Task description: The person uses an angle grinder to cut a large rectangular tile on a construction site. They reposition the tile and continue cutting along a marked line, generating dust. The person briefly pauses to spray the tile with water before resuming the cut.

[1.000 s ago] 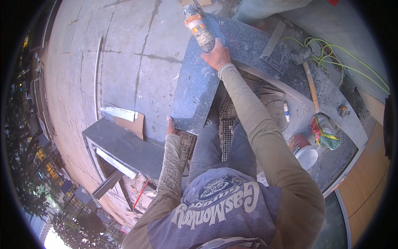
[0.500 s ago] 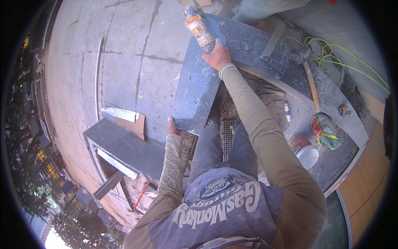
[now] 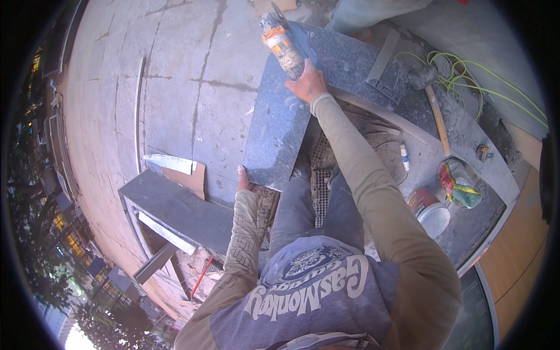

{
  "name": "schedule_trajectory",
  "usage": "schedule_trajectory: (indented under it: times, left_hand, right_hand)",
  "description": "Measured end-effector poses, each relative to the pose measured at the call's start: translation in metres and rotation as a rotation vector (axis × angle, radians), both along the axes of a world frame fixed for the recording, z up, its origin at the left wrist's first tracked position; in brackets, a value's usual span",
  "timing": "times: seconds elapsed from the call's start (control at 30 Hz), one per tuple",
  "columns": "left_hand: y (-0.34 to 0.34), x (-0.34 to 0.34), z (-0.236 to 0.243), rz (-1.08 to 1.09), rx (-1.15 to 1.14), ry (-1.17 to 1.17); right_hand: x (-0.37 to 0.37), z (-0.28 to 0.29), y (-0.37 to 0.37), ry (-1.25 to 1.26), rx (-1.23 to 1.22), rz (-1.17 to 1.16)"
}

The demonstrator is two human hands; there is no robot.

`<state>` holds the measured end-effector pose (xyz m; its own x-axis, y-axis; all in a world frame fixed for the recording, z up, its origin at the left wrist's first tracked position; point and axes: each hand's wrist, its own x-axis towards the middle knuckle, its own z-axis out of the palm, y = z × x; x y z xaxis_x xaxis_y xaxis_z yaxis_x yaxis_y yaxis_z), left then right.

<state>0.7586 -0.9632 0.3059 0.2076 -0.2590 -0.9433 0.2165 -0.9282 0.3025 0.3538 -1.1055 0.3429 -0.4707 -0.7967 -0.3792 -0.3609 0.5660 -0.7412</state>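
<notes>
In my right hand (image 3: pixel 309 83) is a dusty orange-and-grey angle grinder (image 3: pixel 286 53), held by its body at arm's length over the far end of a speckled dark grey stone slab (image 3: pixel 274 122). Its disc (image 3: pixel 280 16) stands edge-on at the far end of the tool. Whether the disc touches the stone I cannot tell. My left hand (image 3: pixel 245 179) grips the slab's near left corner, thumb on the edge and the other fingers partly hidden beneath. A second dark slab (image 3: pixel 350 55) meets the first at its far right.
To the right lie a mallet (image 3: pixel 434 105), a metal square (image 3: pixel 383 64), a green cable (image 3: pixel 466 73), a bucket (image 3: pixel 433 217) and a colourful bag (image 3: pixel 461 184). Another person's leg (image 3: pixel 373 13) is at the far side. A dark ledge (image 3: pixel 175 201) stands at left, with cardboard (image 3: pixel 195 179) beside it.
The grinder has tilted slightly in my right hand, and its disc shows more clearly. My left hand stays at the slab's corner.
</notes>
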Motion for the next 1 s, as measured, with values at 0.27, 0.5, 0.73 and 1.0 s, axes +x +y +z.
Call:
schedule_trajectory:
  times: [0.27, 0.5, 0.73, 1.0]
  left_hand:
    - [0.0, 0.008, -0.008, -0.053, -0.006, 0.023]
    - [-0.003, -0.007, 0.006, -0.109, 0.008, 0.011]
    - [-0.002, 0.001, -0.001, -0.061, 0.017, -0.006]
    - [-0.004, 0.002, 0.0, -0.002, 0.046, 0.005]
  right_hand:
    - [0.0, 0.009, -0.001, -0.013, 0.042, 0.016]
    - [-0.003, 0.004, 0.006, 0.002, 0.046, 0.003]
    - [-0.002, 0.005, 0.008, -0.052, 0.018, -0.016]
    - [-0.002, 0.005, 0.005, -0.041, 0.015, -0.007]
